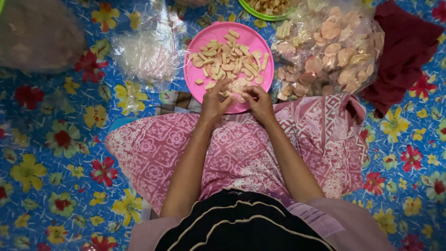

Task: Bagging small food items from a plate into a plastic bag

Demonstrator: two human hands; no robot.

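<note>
A round pink plate (254,38) lies on the floor in front of my knees, covered with several pale stick-shaped and round crackers (227,60). My left hand (214,101) rests on the plate's near edge with its fingers pinching a small cracker piece. My right hand (259,103) is beside it, fingers curled around another pale piece at the plate's near rim. Both hands meet over the same small heap. A pink patterned cloth (241,148) covers my lap below the forearms.
A clear plastic bag of round crackers (334,51) sits right of the plate. A green bowl of crackers (267,8) is at the top. Another clear bag (148,51) lies left, a dark red cloth (404,51) far right. A blue flowered mat (60,153) covers the floor.
</note>
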